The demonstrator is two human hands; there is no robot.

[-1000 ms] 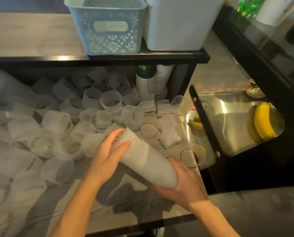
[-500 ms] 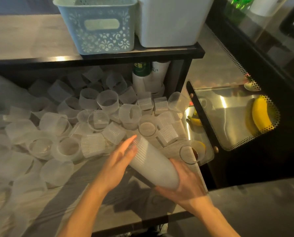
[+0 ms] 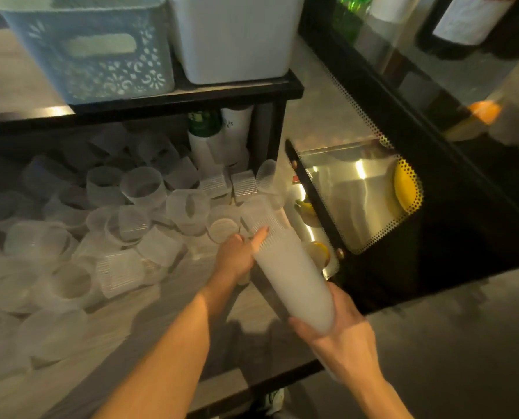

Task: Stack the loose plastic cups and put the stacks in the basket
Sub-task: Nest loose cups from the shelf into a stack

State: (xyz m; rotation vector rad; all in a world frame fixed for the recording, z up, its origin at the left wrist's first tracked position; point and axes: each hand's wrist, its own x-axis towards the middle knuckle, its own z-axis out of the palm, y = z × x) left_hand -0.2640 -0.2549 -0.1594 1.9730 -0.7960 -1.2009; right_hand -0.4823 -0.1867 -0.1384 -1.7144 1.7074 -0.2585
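Head view: my right hand (image 3: 340,325) grips the cup stack (image 3: 288,267) at its base, left hand (image 3: 237,255) pinching its side. Light, slick, crushable; basket (image 3: 86,52) at 11 o'clock.

We seem to be behind a café or drinks counter: loose plastic cups (image 3: 143,189) crowd a wooden shelf (image 3: 149,325), baskets (image 3: 89,52) above, beside a lit display case (image 3: 358,195) holding bananas (image 3: 403,189).
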